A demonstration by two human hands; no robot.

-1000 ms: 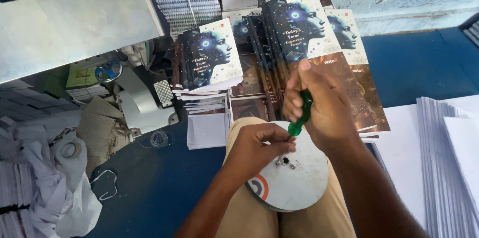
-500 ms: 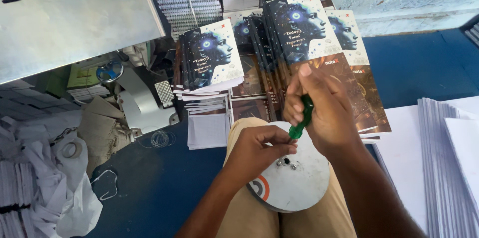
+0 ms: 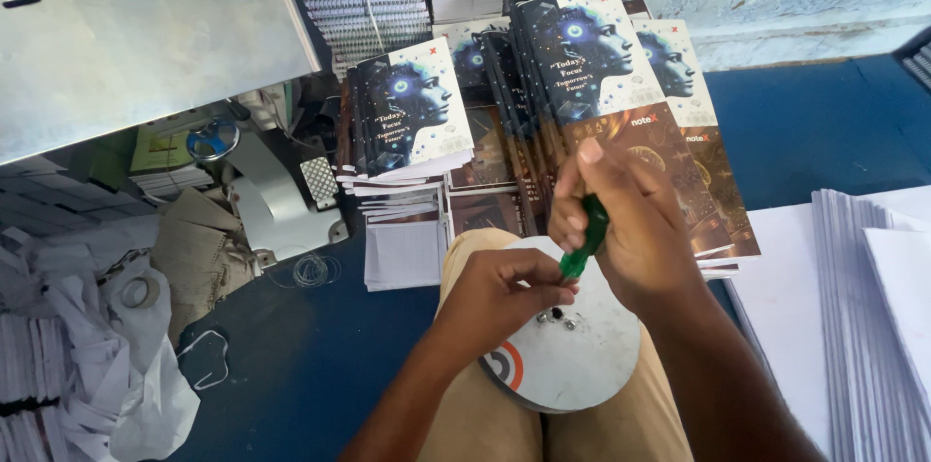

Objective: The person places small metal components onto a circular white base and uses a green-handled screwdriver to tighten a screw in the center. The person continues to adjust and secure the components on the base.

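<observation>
Head view. The setting is a crowded workshop floor covered in dark blue matting (image 3: pixel 310 375), with a grey metal table top (image 3: pixel 126 35) at upper left and a pale, worn wall beyond. Stacks of glossy notebooks with dark covers showing a robotic face (image 3: pixel 582 55) stand fanned ahead of the person; spiral-bound pads (image 3: pixel 373 1) lie behind them, sheaves of plain white paper (image 3: pixel 873 307) sit to the right, and crumpled paper offcuts (image 3: pixel 87 355) are heaped at left beside a small coil of wire (image 3: pixel 310 270).

A flat, round, silver-grey metal disc with a red-and-black mark at its edge (image 3: pixel 582 365) rests across the person's lap on tan trousers (image 3: pixel 465 258), which gives it a steady base within easy reach of both hands.

The right hand (image 3: pixel 635 229) is closed fully round the green plastic handle of a screwdriver (image 3: pixel 585 239), held steeply upright so the shaft points down at the small dark fittings near the disc's centre (image 3: pixel 558 317); the tip itself is hidden behind the fingers. The left hand (image 3: pixel 504 292) is curled over the disc just beside those fittings, fingertips pinched close at the shaft's lower end, apparently steadying it; whether it actually grips the shaft or a screw cannot be told. The disc lies directly below both hands, touching the left.
</observation>
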